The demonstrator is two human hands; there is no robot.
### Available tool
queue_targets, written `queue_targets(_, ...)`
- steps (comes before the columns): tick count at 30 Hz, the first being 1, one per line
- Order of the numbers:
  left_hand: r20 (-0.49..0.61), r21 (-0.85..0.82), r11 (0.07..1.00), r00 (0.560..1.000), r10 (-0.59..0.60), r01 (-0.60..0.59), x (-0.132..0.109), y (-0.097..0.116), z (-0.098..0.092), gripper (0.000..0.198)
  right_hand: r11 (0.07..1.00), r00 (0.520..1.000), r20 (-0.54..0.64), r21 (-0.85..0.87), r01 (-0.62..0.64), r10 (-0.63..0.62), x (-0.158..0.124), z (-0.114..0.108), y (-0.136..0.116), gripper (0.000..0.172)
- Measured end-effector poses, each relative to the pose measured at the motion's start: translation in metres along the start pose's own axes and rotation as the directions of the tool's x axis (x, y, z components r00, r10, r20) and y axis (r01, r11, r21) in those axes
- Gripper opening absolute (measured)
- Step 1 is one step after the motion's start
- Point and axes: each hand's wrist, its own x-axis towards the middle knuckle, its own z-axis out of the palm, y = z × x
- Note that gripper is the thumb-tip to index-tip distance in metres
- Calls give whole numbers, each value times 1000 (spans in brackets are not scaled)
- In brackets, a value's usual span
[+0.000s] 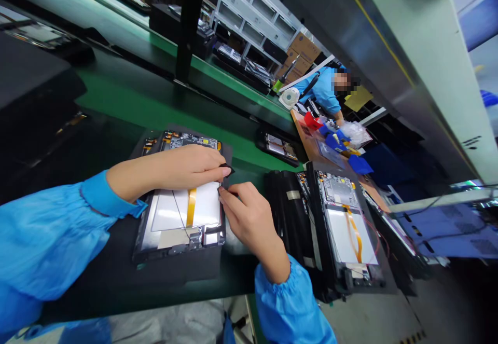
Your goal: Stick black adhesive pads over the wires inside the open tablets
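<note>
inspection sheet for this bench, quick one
surface: green conveyor belt, black mat under the work
job's things: opened tablet with white battery pack and orange tape; second opened tablet alongside
clutter: red piece and blue pieces at the far bench
grippers: left hand pinches small black piece; right hand at the tablet's edge
cables: thin dark wire across the pack
surroundings: co-worker in blue smock, white shelving, cardboard boxes

This is an electronics factory: long green conveyor benches (155,102) hold opened tablets (342,224), a worker in a blue smock (322,90) sits along the line, and cardboard boxes (301,56) stand by white shelves (252,17).
</note>
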Motion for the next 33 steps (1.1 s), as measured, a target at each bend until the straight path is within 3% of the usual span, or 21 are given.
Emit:
queue_targets(6,1,-14,1000,1000,4,-4,1,-1,1,47,1000,987,159,-1,-1,1,4,-10,-6,32)
queue_targets(10,-2,-15,1000,1000,10,-10,-2,-2,2,47,972,959,248,155,-179,137,-2,-21,-15,38)
queue_targets(13,-8,-14,1000,1000,18,-18,-2,-3,2,49,928,948,176,218,-302,266,-8,-23,-20,43)
queue_targets(17,-32,-21,1000,999,19,-19,0,-6,3,48,944,958,78,165,-285,276,-7,-11,-20,43)
queue_targets(22,-36,-30,999,999,-12,11,3,-6,2,48,947,934,170,18,-322,314,-9,0,-20,55)
queue_targets(27,-50,-30,999,998,-36,35,1,-1,2,49,959,936,229,29,-281,267,-14,-7,-31,60)
queue_targets(33,-83,-63,994,992,-91,86,5,1,-4,55,935,905,266,29,-352,333,5,-13,-32,58)
